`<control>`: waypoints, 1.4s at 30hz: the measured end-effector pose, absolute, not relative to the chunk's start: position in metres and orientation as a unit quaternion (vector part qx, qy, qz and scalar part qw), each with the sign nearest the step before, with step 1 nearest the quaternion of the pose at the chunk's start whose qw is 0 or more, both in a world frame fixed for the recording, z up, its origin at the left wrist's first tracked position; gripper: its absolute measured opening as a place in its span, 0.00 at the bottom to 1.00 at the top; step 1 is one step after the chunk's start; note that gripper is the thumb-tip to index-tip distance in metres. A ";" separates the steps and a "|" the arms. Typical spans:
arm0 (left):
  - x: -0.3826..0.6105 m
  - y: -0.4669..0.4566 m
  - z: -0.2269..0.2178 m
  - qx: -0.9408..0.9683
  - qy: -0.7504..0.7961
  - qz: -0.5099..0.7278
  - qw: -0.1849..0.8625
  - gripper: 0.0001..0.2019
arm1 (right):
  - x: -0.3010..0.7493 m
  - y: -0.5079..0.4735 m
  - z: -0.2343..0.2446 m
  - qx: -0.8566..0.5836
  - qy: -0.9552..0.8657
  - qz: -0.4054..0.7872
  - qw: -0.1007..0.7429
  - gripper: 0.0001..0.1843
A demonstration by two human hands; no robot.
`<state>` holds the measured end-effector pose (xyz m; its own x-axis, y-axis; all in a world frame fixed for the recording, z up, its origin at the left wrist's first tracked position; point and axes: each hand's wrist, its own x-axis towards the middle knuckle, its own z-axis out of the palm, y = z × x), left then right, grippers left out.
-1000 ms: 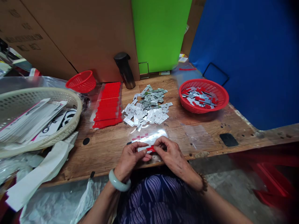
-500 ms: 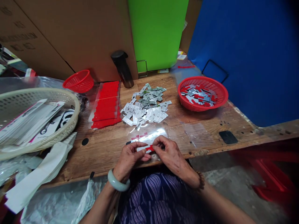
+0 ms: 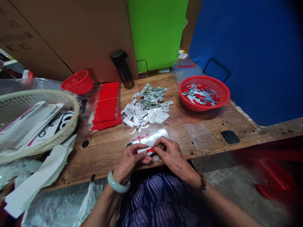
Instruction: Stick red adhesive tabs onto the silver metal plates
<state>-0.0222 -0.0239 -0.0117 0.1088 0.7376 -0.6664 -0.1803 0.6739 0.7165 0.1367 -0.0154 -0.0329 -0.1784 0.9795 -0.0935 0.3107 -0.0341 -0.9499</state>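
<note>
Near the table's front edge, my left hand (image 3: 132,159) pinches a small flat metal plate (image 3: 141,151) between thumb and fingers. A red sticker (image 3: 151,150) lies across the plate's right part. My right hand (image 3: 171,154) is closed at that end, its thumb and index finger pinching the red sticker; the fingertips partly hide it. Just beyond the hands is a clear plastic sheet (image 3: 157,136) with a few red pieces (image 3: 140,138) on it. Farther back lies a loose pile of metal plates (image 3: 151,108).
Sheets of red stickers (image 3: 106,105) lie left of the pile. At right, a red basket (image 3: 204,108) holds plates with red on them. A dark bottle (image 3: 122,69), small red basket (image 3: 78,82) and cream basket (image 3: 77,116) stand around. Green (image 3: 156,34) and blue panels (image 3: 241,63) rise behind.
The view has shifted slightly. Both hands keep nearly the same pose on the plate and red sticker; otherwise nothing has visibly moved.
</note>
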 end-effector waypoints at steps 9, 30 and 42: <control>-0.024 -0.023 -0.014 0.232 0.580 0.343 0.702 0.20 | 0.150 -0.009 -0.042 -0.555 -0.552 0.502 0.369 0.14; -0.018 -0.025 -0.009 0.263 0.569 0.340 0.701 0.17 | 0.146 -0.006 -0.038 -0.433 -0.513 0.687 0.278 0.12; -0.017 -0.029 -0.029 0.453 0.598 0.395 0.531 0.12 | 0.211 0.048 -0.010 -0.477 -0.359 0.610 0.521 0.10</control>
